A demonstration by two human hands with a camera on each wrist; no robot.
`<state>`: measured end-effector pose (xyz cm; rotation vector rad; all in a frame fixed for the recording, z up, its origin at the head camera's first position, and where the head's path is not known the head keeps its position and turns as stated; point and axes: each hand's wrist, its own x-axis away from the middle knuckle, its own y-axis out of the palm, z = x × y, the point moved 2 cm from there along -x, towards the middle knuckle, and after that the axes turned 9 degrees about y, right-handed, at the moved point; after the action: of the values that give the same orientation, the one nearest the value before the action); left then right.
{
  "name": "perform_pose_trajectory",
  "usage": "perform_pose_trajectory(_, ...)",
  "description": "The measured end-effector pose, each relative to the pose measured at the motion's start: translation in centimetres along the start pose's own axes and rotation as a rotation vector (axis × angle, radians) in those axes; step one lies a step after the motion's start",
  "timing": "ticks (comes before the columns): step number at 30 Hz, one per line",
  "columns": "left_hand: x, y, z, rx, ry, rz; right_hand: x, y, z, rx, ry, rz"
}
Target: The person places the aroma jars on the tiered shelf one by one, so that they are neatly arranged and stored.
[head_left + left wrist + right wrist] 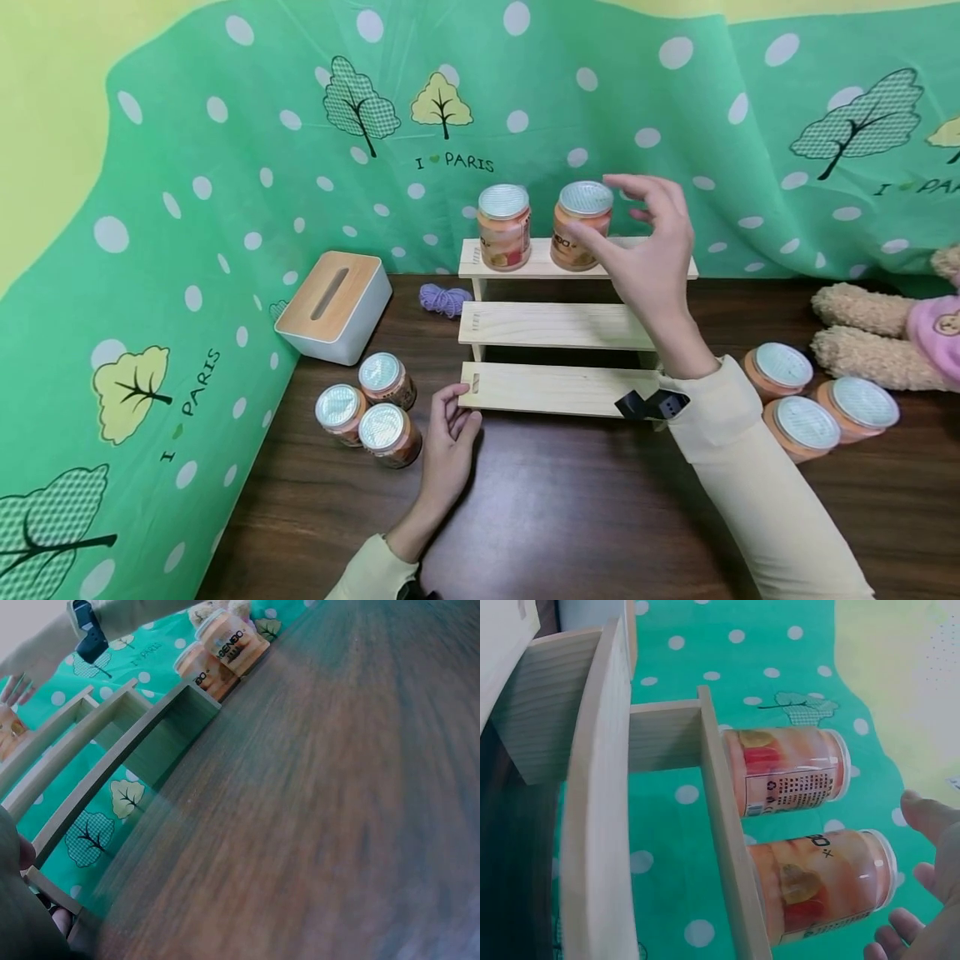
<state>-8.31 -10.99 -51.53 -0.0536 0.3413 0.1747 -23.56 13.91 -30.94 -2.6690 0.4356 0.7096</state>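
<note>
A three-step wooden rack (555, 325) stands against the curtain. Two orange-labelled jars with clear lids, a left jar (504, 233) and a right jar (572, 242), stand upright side by side on its top step. My right hand (654, 262) is raised beside the right jar, thumb and fingers spread apart. In the right wrist view, a gap separates this hand (934, 881) from the lid of the nearer jar (821, 885). My left hand (448, 450) grips the left end of the bottom step; in the left wrist view its fingers partly hide that end.
Three similar jars (384, 433) are grouped on the left of the dark table, with several more (806, 425) at right near a plush toy (862, 312). A wood-topped tissue box (333, 304) and purple yarn (444, 300) lie left of the rack. A green curtain (525, 125) hangs behind.
</note>
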Motion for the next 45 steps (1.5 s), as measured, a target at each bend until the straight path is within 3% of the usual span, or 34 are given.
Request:
perform_pose_trajectory(9,0.0,-0.1,0.3,0.014,-0.063,0.004,2.0,-1.0,0.4,0.0,-0.05,0.002)
perform_pose_trajectory(15,0.0,-0.1,0.2,0.019,-0.071,0.013,3.6,-1.9,0.6,-0.009,-0.095,0.009)
perform_pose_trajectory(21,-0.2,0.0,0.4,0.013,-0.047,0.009,5.0,-3.1,0.5,-0.023,-0.115,0.013)
perform_pose_trajectory(28,-0.1,-0.1,0.0,0.012,0.024,0.007,6.7,-4.2,0.6,-0.058,-0.127,-0.013)
perform_pose_trajectory(36,0.2,-0.2,-2.7,0.017,0.076,0.003,9.3,-5.7,2.0,-0.141,-0.043,-0.072)
perform_pose_trajectory(41,0.1,-0.1,-1.0,0.019,0.039,-0.001,10.5,-6.8,2.8,-0.138,-0.024,-0.075)
perform_pose_trajectory(45,0.0,0.1,0.0,0.024,-0.038,0.004,11.2,-7.6,3.2,-0.143,-0.025,-0.065)
